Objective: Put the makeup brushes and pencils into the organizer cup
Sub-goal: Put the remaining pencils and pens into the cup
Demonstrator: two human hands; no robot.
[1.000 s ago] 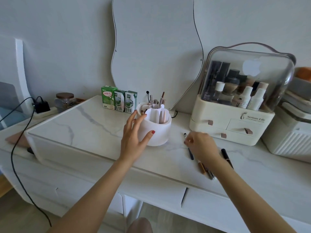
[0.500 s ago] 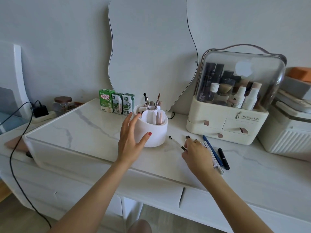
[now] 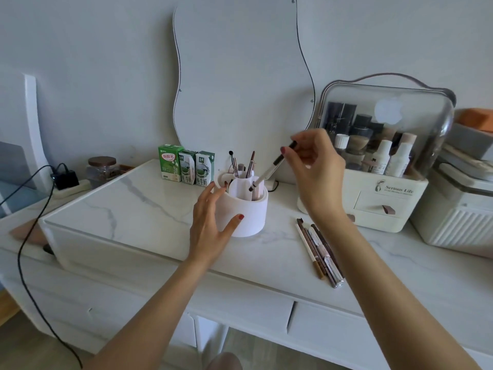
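A white round organizer cup [image 3: 249, 213] with inner compartments stands on the marble dresser top and holds several brushes and pencils [image 3: 244, 165]. My left hand [image 3: 212, 222] rests against the cup's left side, fingers spread, thumb on its front wall. My right hand [image 3: 316, 166] is raised to the right of the cup and pinches the dark upper end of a white-and-black pencil [image 3: 269, 170]. The pencil slants down to the left, its tip over a right-hand compartment. Several more pencils and brushes [image 3: 318, 251] lie in a bundle on the top, under my right forearm.
A cosmetics case [image 3: 384, 204] with a clear dome lid and drawers stands right of the cup. Three milk cartons [image 3: 186, 166] line up behind it, below a wavy mirror [image 3: 240, 70]. A ribbed white box [image 3: 453, 222] sits far right. A jar [image 3: 101, 169], power strip and black cable [image 3: 24, 249] are left.
My right hand has lifted a white-and-black pencil off the dresser top and carried it up and left over the cup. My left hand has stayed against the cup.
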